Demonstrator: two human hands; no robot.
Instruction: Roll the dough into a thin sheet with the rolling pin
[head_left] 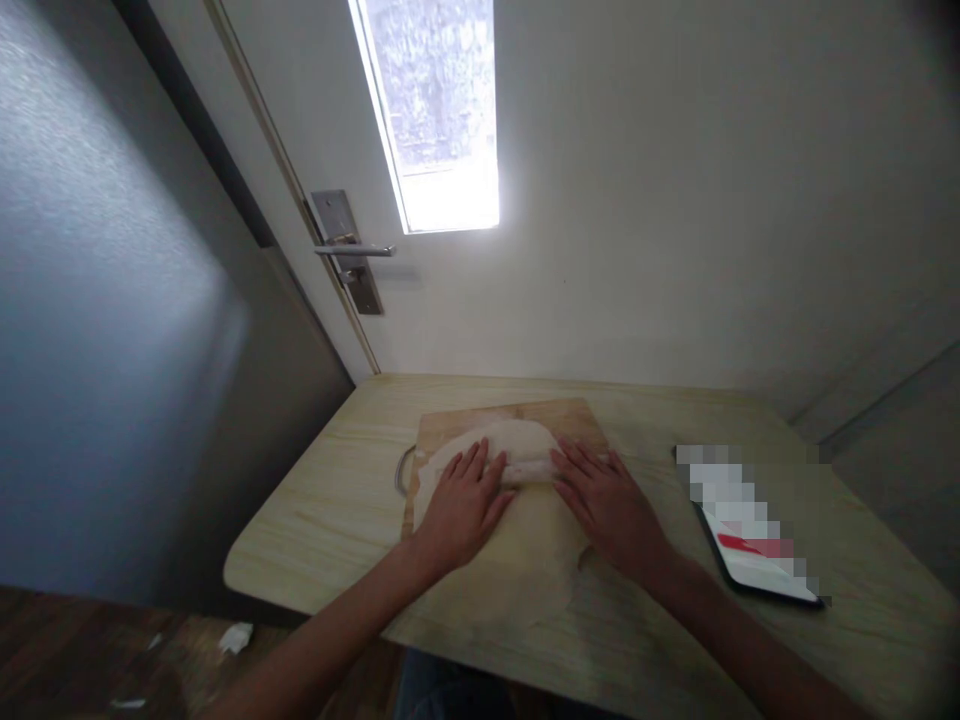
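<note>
A wide, thin sheet of pale dough covers most of a wooden cutting board and spreads toward me, past my wrists. Across the dough lies a pale rolling pin, its middle showing between my hands. My left hand rests palm down over the pin's left part, fingers stretched out. Over its right part my right hand lies flat in the same way, fingers extended. Both hands hide the pin's ends, and neither wraps round it.
The board stands on a light wooden table. At the right lies a tablet or phone with its screen partly blurred. Behind the table is a white door with a metal handle. White scraps lie on the floor at left.
</note>
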